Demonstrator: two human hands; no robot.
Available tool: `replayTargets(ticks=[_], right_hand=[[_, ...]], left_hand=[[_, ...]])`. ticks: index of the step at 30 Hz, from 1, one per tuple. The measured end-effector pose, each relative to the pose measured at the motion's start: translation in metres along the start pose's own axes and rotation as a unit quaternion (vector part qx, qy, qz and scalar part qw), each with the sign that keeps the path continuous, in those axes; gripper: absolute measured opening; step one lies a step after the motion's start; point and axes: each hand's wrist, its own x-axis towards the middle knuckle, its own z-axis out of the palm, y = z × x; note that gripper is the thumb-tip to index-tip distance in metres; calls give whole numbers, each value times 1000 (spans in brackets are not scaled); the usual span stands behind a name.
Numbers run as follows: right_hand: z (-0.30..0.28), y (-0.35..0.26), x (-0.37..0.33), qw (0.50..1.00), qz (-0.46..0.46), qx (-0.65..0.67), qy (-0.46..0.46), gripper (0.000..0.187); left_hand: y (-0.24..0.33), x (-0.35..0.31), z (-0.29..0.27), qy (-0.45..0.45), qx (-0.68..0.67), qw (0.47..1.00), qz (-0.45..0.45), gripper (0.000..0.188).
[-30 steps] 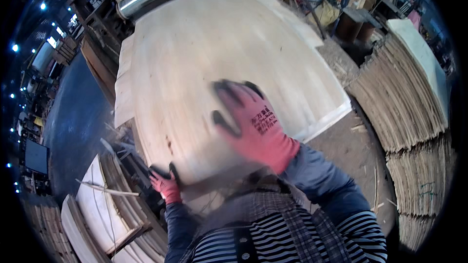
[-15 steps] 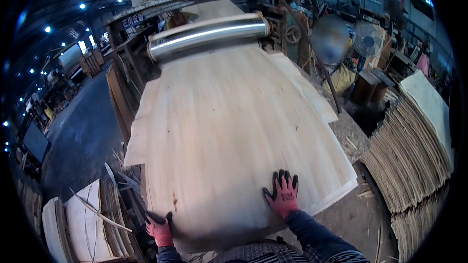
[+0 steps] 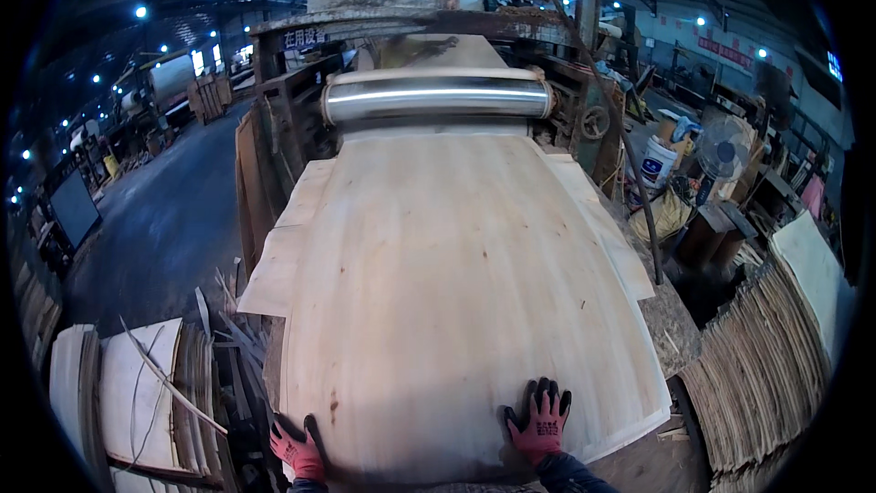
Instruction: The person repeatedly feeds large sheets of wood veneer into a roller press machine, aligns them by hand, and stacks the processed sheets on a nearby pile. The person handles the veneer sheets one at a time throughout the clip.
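A large pale wood veneer sheet (image 3: 438, 292) lies spread out in front of me, its far end close to a shiny metal roller (image 3: 438, 102). My right hand (image 3: 538, 424), in a red and black glove, rests flat on the near part of the sheet with fingers spread. At the sheet's near left corner is my left hand (image 3: 299, 449), gloved alike, thumb apart from the stretched fingers and touching the edge. More veneer (image 3: 593, 210) sticks out from under the sheet on both sides.
A tall stack of veneer sheets (image 3: 753, 374) stands at the right, and bundled sheets (image 3: 141, 383) with loose strips stand at the left. Further right are a fan (image 3: 724, 148), a white bucket (image 3: 657, 164) and a leaning pole (image 3: 630, 155). A dark floor aisle (image 3: 151, 219) runs along the left.
My view has levelled and shifted, so the roller and sheet appear lower and further right. Both hands stay on the near part of the sheet, now lower in the picture.
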Motion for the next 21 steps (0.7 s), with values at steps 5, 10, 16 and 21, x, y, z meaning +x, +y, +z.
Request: replayTargets(ticks=[5, 10, 16, 21], right_hand=[[1, -1, 0, 1000, -3, 7, 24, 70], [-1, -1, 0, 999, -15, 13, 30, 68], [-1, 0, -1, 999, -10, 21, 33, 69], [-4, -2, -2, 999, 11, 40, 15, 69]], left_hand=[[-6, 3, 4, 7, 0, 1000, 6, 73], [-2, 4, 0, 5, -4, 1000, 6, 73], [-6, 5, 5, 4, 9, 1000, 9, 73], [-5, 6, 4, 8, 17, 1000, 10, 72]])
